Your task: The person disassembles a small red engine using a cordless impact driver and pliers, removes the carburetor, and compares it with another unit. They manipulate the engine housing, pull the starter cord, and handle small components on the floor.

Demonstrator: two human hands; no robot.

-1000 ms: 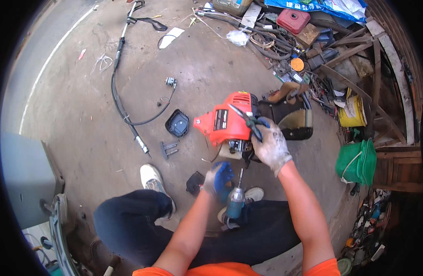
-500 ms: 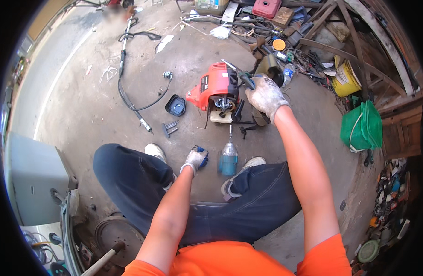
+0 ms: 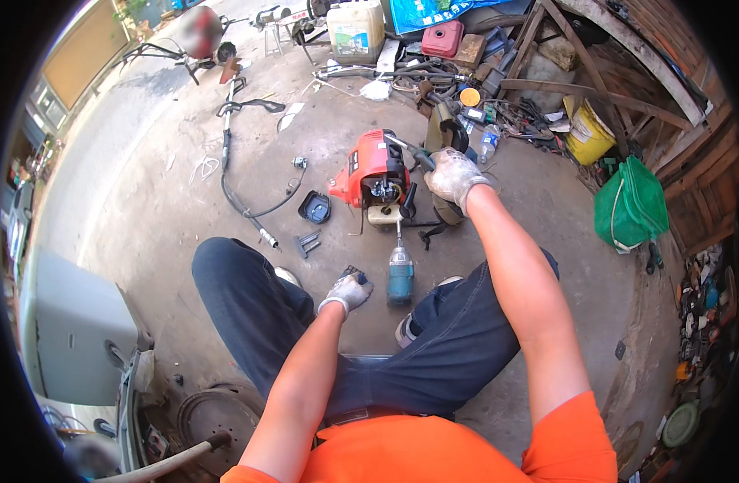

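My gloved right hand (image 3: pixel 454 175) is wrapped round the dark handle of a tool with a metal shaft (image 3: pixel 400 144); it looks like a screwdriver, but its tip is unclear. The shaft lies against the right side of a small red engine (image 3: pixel 364 167), whose carburettor side and pale fuel tank (image 3: pixel 383 216) face me. My gloved left hand (image 3: pixel 349 291) is closed near my left knee; whatever it may hold is hidden. Between my legs, a blue cordless impact driver (image 3: pixel 400 278) stands with its long bit pointing toward the engine.
Left of the engine lie a black cover (image 3: pixel 314 208), a grey metal part (image 3: pixel 307 243) and a long trimmer shaft (image 3: pixel 228 173) with a cable. Scrap and tools are heaped at the back right, beside a yellow bucket (image 3: pixel 590 138). A green bucket (image 3: pixel 631 205) stands farther right.
The view has tilted up, showing more of the background. My left hand has turned slightly with its fingers still curled. My right hand keeps its grip on the tool beside the engine.
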